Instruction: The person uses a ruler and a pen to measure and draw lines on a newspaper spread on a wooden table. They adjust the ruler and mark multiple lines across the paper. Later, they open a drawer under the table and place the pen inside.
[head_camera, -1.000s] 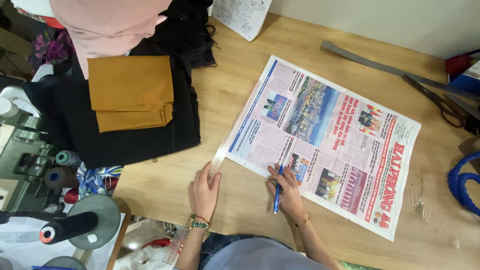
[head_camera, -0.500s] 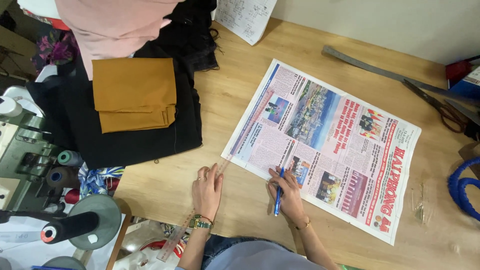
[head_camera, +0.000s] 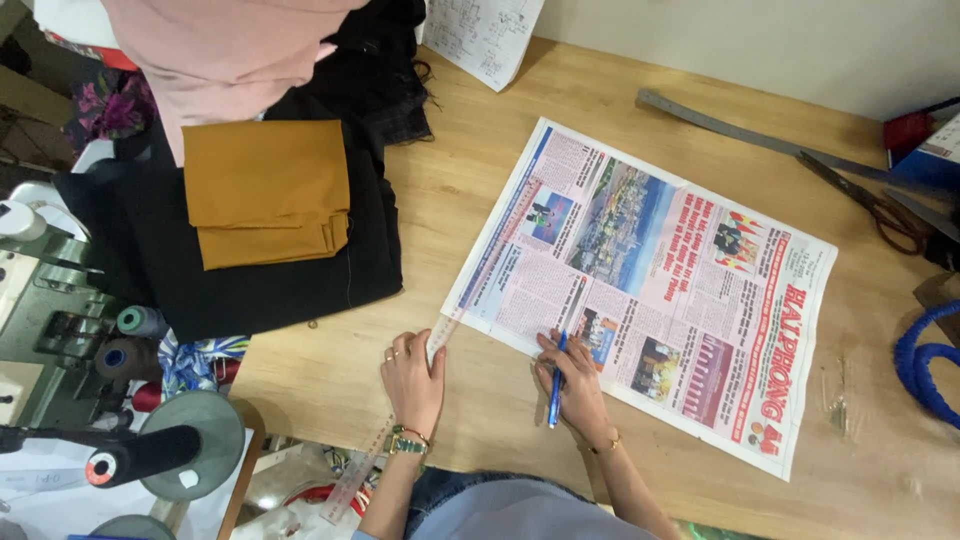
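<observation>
A newspaper (head_camera: 660, 280) lies spread flat on the wooden table (head_camera: 320, 370). A long clear ruler (head_camera: 480, 275) runs along its left edge and sticks out over the table's front. My left hand (head_camera: 412, 378) presses flat on the ruler just off the paper's near left corner. My right hand (head_camera: 574, 382) holds a blue pen (head_camera: 556, 383), tip on the paper's near edge. A watch and bracelet sit on my left wrist.
Folded mustard cloth (head_camera: 268, 190) lies on black fabric (head_camera: 250, 270) at the left, pink cloth (head_camera: 225, 55) above. Large scissors (head_camera: 870, 200) and a grey metal ruler (head_camera: 740, 130) lie at the far right. Blue cord (head_camera: 925, 360) is at the right edge. Thread spools (head_camera: 135, 320) stand at left.
My left hand has slid slightly along the ruler toward the paper's corner. My right hand with the pen has stayed at the near edge.
</observation>
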